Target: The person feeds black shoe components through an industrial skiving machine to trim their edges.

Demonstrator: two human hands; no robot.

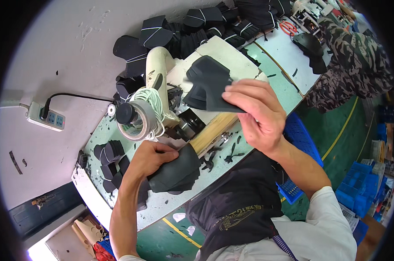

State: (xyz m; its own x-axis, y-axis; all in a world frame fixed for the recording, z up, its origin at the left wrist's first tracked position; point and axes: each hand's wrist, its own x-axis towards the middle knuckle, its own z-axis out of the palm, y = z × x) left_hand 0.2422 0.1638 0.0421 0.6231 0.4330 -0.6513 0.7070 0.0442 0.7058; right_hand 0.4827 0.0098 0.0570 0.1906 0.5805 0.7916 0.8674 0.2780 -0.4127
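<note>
My right hand (262, 114) is raised over the machine bed, its fingers and thumb pinching the edge of a flat black cut piece (221, 93), leather-like or fabric. That piece is partly smeared by motion and hangs over more black pieces (210, 66) on the cream machine top. At the table's near edge, my left hand (150, 160) is closed on a fanned stack of black cut pieces (177, 172), thumb on top. Between the hands runs a wooden strip (212, 132) beside the dark roller part (190, 124) of the beige machine (158, 65).
A tape roll (134, 126) and coiled white cord (151, 102) sit on the machine. Tied black bundles (155, 32) line the wall. A power strip (47, 116) is at left, a blue crate (303, 139) at right. Another person in camouflage trousers (353, 56) works beyond red scissors (287, 28).
</note>
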